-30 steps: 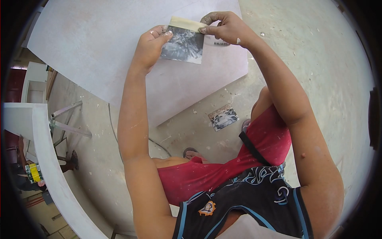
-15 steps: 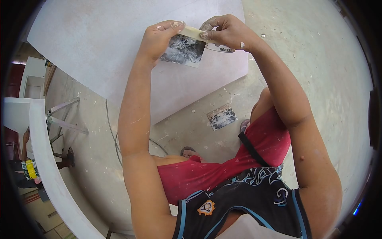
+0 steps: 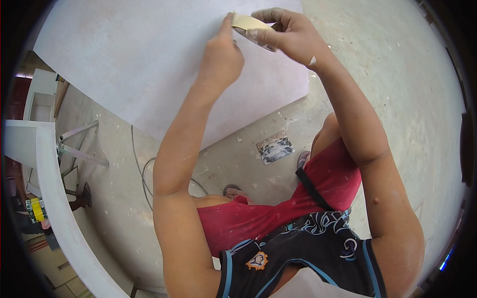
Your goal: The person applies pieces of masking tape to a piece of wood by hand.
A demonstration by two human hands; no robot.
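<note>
Cream tape (image 3: 245, 23); right hand (image 3: 296, 38) curled round it; left hand (image 3: 221, 60) mostly folded, forefinger at its edge, hold unclear.

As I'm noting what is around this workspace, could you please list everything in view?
Cream sheet: one, cream, in the right hand's grip
Panel: one, whitish, below the cream sheet
Patterned sheet: one, mostly black and white, on the floor
Floor: one, greyish, around the panel
Cable: count unclear, dark, floor at left
Metal stand: one, grey, left
White board: one, white, left foreground
Cabinet: one, white, upper left
Printed item: one, green and yellow, far left
Co-worker's footwear: one visible, dark, far left
Dim edges: too unclear to count
Sandals: two, dark, on the person's feet
Shorts: one pair, red, lower middle
Jersey: one, black and blue, bottom
Hands: two, bare, top middle
</note>
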